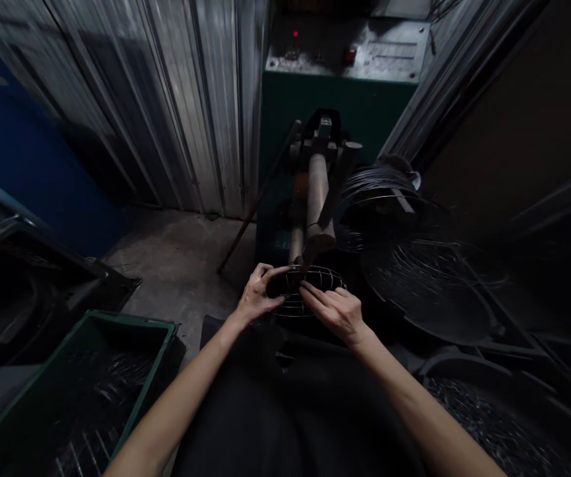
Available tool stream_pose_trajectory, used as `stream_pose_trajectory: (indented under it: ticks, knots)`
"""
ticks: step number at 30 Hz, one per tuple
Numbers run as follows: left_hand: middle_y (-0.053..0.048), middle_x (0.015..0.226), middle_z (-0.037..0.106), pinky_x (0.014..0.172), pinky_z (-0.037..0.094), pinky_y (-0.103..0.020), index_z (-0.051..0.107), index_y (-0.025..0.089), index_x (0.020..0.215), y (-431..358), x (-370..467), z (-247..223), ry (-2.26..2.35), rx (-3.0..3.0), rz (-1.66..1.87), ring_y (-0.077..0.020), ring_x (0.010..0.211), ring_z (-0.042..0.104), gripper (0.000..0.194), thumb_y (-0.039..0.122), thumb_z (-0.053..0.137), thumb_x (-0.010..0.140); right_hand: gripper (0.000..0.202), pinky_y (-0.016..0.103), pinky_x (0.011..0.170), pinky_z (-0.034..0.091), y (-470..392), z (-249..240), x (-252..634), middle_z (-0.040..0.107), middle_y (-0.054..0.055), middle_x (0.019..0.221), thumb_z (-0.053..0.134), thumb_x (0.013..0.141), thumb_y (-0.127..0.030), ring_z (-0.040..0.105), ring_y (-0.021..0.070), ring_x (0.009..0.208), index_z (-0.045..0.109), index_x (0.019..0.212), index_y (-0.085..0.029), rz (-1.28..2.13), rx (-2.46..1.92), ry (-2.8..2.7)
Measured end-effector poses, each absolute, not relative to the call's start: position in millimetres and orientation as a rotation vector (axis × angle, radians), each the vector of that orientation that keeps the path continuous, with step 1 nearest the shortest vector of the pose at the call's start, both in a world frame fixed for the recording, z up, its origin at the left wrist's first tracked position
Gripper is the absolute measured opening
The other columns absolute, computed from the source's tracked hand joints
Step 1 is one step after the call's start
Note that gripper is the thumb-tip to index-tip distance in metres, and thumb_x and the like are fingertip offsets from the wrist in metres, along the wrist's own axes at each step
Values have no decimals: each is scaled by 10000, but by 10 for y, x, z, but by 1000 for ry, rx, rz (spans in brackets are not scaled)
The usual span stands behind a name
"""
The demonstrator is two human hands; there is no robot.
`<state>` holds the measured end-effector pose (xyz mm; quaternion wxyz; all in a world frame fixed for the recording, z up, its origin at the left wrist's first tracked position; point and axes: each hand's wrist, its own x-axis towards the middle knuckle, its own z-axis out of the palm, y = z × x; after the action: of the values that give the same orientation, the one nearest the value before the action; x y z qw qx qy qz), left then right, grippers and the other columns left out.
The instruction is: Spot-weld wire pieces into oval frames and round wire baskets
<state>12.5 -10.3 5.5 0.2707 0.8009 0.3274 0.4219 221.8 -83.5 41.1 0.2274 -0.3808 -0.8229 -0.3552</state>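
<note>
A small round wire basket point(293, 306) sits beneath the tips of a machine with two heavy metal arms point(319, 192), one above the other. My left hand point(258, 291) grips its left side, with the index finger along the top rim and the thumb lower at the front. From the right, my right hand point(335, 308) holds the front and right side, its fingertips reaching into the basket near the machine's tip. Whether a small piece lies under those fingertips, I cannot tell. The lower part of the basket is dark.
Above stands the green machine body point(335, 99) with a control panel point(365, 53) and a red light. Coils of wire point(379, 182) hang at right. A green crate point(131, 317) with metal pieces is at lower left; a dark tub point(464, 361) of small metal parts at lower right.
</note>
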Motion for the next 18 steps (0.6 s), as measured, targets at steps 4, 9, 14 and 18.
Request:
stream_pose_trajectory:
  ticks: [4, 9, 14, 18]
  knots:
    - [-42, 1080, 453, 910, 479, -352, 542, 263, 1254, -76, 114, 84, 870, 2172, 1123, -204, 1019, 530, 606, 176, 720, 681, 292, 260, 569, 371, -806, 388, 2220, 676, -11, 1150, 546, 872, -95, 508, 59, 555, 682, 1084, -242, -988, -1040, -2256]
    - [-54, 1186, 438, 1017, 415, -407, 423, 307, 1347, -9, -36, 4, 758, 2222, 1074, -232, 1143, 483, 716, 269, 741, 707, 316, 256, 560, 364, -818, 404, 2126, 695, -22, 1106, 518, 881, -80, 504, 56, 523, 682, 1079, -264, -981, -1078, -2220]
    - [-93, 1256, 419, 1045, 383, -458, 195, 282, 1442, 48, -186, -321, 789, 2130, 1141, -244, 1174, 466, 929, 337, 746, 696, 344, 230, 618, 426, -1485, 430, 2433, 676, 8, 1154, 563, 881, -193, 652, 92, 703, 604, 1215, -264, -669, -1428, -2048]
    - [-71, 1162, 474, 977, 446, -413, 221, 269, 1416, -5, -98, -516, 869, 1997, 1270, -201, 1058, 527, 923, 316, 761, 669, 351, 308, 553, 472, -2505, 68, 3159, 741, 92, 866, 480, 875, -453, 683, 218, 644, 692, 1005, -205, -422, -2168, -1377]
